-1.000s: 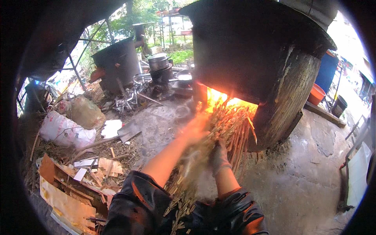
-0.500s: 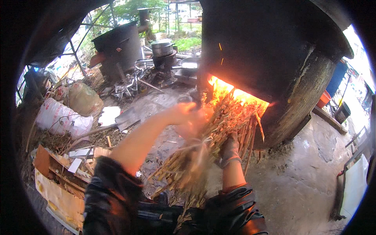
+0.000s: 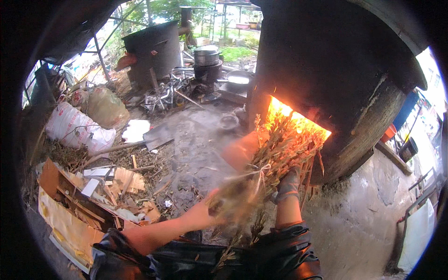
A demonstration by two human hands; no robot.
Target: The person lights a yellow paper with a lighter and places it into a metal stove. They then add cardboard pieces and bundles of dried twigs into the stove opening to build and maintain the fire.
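Observation:
A bundle of dried plant stalks (image 3: 266,170), tied round with pale string, slants up to the glowing firebox opening (image 3: 301,122) of a big dark stove (image 3: 322,65). Its upper end is in front of and partly inside the flames. My right hand (image 3: 288,185), in a dark glove, grips the bundle from its right side below the opening. My bare left hand (image 3: 203,212) is at the lower left end of the bundle, closed on it, fingers partly hidden by stalks and blurred. Beside the bundle is a smeared orange-pink patch that I cannot make out.
At left lie a torn carton (image 3: 70,219) with wood scraps, a white sack (image 3: 77,128) and a shovel (image 3: 158,136). Behind stand another dark drum (image 3: 151,53), stacked metal pots (image 3: 206,56) and a wok (image 3: 239,77). A white panel (image 3: 419,238) leans at right.
My left hand has moved down and left from near the fire opening to the bundle's lower end. The view has shifted slightly; my right hand keeps its grip.

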